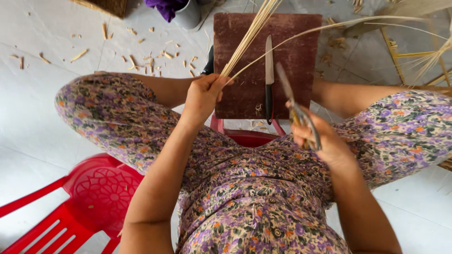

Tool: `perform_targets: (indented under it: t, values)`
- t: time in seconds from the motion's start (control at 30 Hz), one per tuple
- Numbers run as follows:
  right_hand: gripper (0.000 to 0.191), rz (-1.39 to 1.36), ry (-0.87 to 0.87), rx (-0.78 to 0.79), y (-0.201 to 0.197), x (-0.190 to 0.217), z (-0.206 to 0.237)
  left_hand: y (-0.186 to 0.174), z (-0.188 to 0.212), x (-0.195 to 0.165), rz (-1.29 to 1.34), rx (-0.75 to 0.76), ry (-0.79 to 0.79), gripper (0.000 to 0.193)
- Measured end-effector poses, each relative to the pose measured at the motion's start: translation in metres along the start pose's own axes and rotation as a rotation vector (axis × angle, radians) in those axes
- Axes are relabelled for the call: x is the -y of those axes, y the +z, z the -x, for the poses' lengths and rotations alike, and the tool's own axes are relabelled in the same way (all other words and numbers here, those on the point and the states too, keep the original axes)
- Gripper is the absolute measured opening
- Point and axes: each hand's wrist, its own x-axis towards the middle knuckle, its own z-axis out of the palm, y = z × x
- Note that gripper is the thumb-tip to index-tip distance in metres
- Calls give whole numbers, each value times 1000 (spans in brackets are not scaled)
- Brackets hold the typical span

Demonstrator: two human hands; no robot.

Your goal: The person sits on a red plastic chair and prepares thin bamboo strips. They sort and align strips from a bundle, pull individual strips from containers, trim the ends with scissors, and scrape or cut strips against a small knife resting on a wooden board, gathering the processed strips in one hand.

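- Your left hand (203,95) is fisted tight around the bottom end of a bundle of thin pale strips (249,35), just over the near-left corner of the dark wooden board (301,42).
- Bundle's long axis runs up and away from the fist, leaning right, out past the board's far edge. One loose strip (329,27) splits off and arcs right, across the board toward its far-right corner.
- Your right hand (320,136) is closed on the handles of a pair of scissors (294,101), off the board's near-right corner. Blades point up-left toward the bundle; I can't tell whether they're parted.
- Key relation: the strips lie left and slightly ahead of the scissor tips, apart from them, with the knife in between. Left hand owns the bundle; right hand is the nearer one to that stray strip.
- Knife (269,77) with a black handle lies flat on the board, blade pointing to the far edge, parallel to the board's side edges, untouched.
- Board sits on the pale floor (42,117) between your knees; offcut chips (150,59) scattered off its left edge.
- Red plastic chair (89,197) low left, by your left thigh.
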Motion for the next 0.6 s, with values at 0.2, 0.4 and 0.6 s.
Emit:
perform_targets:
  t: [0.2,0.4,0.6]
  values:
    - [85,138,11,192,15,-24,-23,5,2,6,-19,61,-146,27]
    - [84,48,26,213,41,-9,-56,9,4,16,4,119,-205,26]
    - [76,97,48,201,52,1,-71,10,9,30,-3,148,-229,25]
